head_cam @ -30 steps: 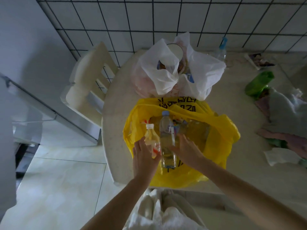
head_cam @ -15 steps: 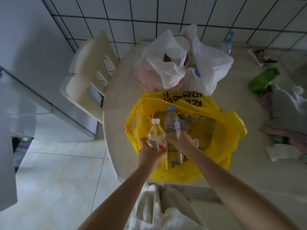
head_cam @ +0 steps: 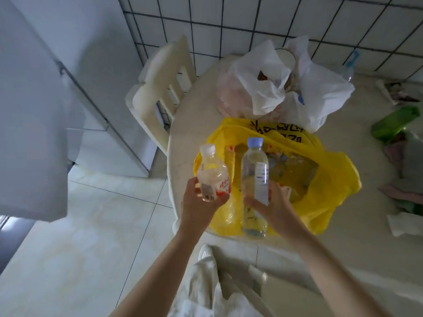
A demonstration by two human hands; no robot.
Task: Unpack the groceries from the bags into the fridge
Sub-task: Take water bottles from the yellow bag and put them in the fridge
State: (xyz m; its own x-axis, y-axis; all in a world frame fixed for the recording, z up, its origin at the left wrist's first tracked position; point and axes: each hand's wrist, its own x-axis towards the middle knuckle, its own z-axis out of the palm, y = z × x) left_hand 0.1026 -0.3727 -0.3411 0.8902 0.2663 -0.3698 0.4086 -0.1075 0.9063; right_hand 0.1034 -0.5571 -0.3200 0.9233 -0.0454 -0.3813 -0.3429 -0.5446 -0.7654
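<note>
My left hand (head_cam: 198,205) grips a short clear bottle with a white cap and red label (head_cam: 211,173), lifted above the table's left edge. My right hand (head_cam: 273,205) grips a taller clear bottle with a pale blue cap (head_cam: 254,177), held over the open yellow bag (head_cam: 329,179). Packets lie inside the yellow bag, dim and hard to make out. Behind it stands a white plastic bag (head_cam: 320,92) with a jar and other goods inside. The grey fridge (head_cam: 29,124) stands at the left, its door edge near me.
A cream chair (head_cam: 160,92) stands between the fridge and the round table (head_cam: 190,124). A clear bottle with a blue cap (head_cam: 348,67), a green bag (head_cam: 393,124), cloths (head_cam: 409,170) and a tissue (head_cam: 405,223) lie on the table's right side. Tiled wall behind, pale floor tiles left.
Both hands have closed on the two bottles and lifted them up out of the yellow bag. The view has swung left toward the fridge.
</note>
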